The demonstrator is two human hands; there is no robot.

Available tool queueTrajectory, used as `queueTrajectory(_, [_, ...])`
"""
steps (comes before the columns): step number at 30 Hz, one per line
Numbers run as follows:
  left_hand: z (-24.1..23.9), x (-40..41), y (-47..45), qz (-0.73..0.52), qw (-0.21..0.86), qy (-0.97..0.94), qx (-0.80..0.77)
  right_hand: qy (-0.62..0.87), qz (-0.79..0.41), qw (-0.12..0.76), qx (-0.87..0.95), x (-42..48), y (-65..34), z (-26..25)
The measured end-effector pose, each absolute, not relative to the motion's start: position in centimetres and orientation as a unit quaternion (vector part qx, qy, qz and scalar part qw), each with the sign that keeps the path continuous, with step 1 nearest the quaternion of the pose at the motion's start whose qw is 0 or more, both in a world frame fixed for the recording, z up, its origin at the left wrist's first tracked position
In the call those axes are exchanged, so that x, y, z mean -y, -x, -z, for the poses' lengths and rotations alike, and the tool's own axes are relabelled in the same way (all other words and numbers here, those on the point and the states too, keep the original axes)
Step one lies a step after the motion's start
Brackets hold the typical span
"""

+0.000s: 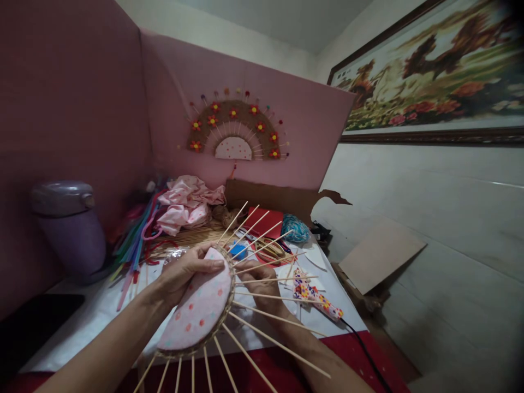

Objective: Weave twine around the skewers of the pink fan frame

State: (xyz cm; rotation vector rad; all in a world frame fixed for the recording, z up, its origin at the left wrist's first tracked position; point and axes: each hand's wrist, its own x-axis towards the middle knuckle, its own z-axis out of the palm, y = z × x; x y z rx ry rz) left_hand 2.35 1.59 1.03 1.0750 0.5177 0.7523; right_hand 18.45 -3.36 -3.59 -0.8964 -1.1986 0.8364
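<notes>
My left hand (pixel 194 273) grips a tilted half-round fan (pixel 198 314), its thumb on the white face dotted with small red and blue prints. Twine borders the curved edge, and thin wooden sticks (pixel 262 299) fan outward from it. Behind those sticks my right hand (pixel 257 279) is closed, its fingertips by the twine edge at the upper right. Whatever it pinches is hidden. To the right of that hand lies a glue gun (pixel 313 297) with a flowered cover and a black cord.
A finished flowered fan (pixel 233 128) hangs on the pink panel. Crumpled pink cloth (pixel 186 202), coloured pipe cleaners (pixel 133 240), blue yarn (pixel 295 228) and a red sheet (pixel 266 221) lie at the back of the table. A purple flask (pixel 71 229) stands left.
</notes>
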Motion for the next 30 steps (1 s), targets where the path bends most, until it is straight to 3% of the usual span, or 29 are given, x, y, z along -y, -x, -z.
queueTrajectory(17, [-1.4,-1.9,-1.9,-0.352,0.729,-0.522,-0.268,0.447,-0.341,0.623,0.544,1.9,-22.6,2.8])
queueTrajectory(30, [-0.9,-2.7,-1.2,-0.301,0.722,-0.551,-0.291,0.417,-0.344,0.683,0.491,0.9,-27.8,1.8])
